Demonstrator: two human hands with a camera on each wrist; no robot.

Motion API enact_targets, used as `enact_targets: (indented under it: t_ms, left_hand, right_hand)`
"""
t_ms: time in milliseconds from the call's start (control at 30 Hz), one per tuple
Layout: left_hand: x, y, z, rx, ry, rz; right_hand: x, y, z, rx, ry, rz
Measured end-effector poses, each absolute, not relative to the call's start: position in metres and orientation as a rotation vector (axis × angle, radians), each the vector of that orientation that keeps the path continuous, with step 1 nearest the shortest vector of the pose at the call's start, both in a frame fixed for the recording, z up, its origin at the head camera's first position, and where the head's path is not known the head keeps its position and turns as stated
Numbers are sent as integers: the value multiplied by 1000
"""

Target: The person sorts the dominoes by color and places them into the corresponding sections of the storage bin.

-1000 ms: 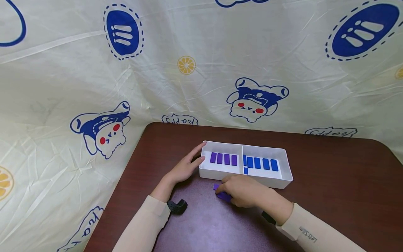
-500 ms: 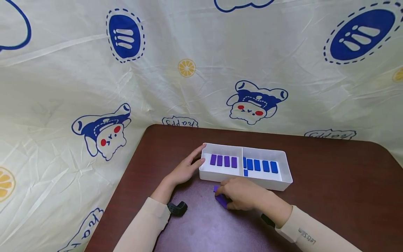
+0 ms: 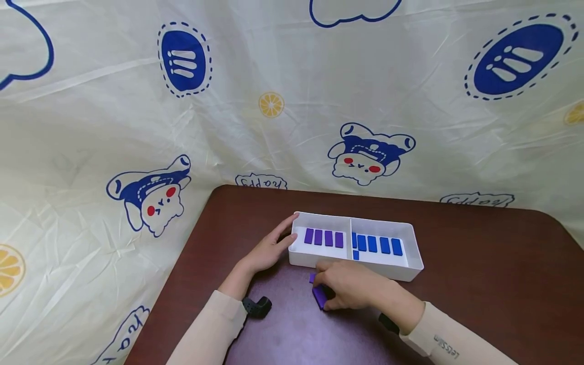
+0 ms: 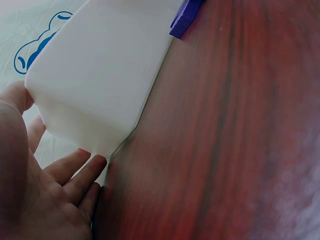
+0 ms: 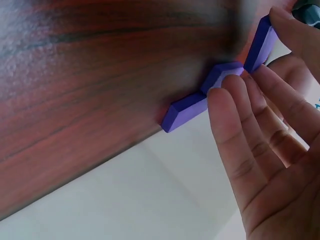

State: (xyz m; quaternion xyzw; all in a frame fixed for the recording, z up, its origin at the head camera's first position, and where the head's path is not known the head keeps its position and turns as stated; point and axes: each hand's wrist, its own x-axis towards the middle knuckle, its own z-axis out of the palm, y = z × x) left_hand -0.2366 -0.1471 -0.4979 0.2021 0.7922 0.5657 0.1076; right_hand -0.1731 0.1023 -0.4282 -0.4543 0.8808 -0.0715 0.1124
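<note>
In the head view, a white two-compartment tray [image 3: 380, 271] stands on the table. My left hand [image 3: 264, 252] lies against its left end with straight fingers touching the end wall, also seen in the left wrist view. In front of the tray, my right hand [image 3: 349, 284] pinches a purple block [image 3: 320, 297] between thumb and finger; the right wrist view shows this purple block [image 5: 260, 44] tilted up. Beside it, two more purple blocks [image 5: 184, 111] lie on the table along the tray, partly behind my fingers.
Several purple blocks [image 3: 328, 238] lie in a row in the tray's left compartment, several blue blocks [image 3: 372, 244] in the right one. A divider [image 3: 351, 238] parts them. The brown table [image 3: 483, 263] meets a printed cloth [image 3: 292, 137] behind.
The right thumb and fingers have turned the purple block on the table so it points toward me and pinched it. The left hand stays at the tray; the head view has tilted slightly.
</note>
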Motion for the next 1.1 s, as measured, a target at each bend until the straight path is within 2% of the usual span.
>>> enact_targets:
  t_ms: [500,1100]
  left_hand:
    - [-235,-146,-499,625,2336,1664]
    - [-235,-146,-499,659,2326,1657]
  right_hand:
    - [-175,102,-417,-1382,2603,-247]
    - [-179,101,-398,-1318,2665,-286]
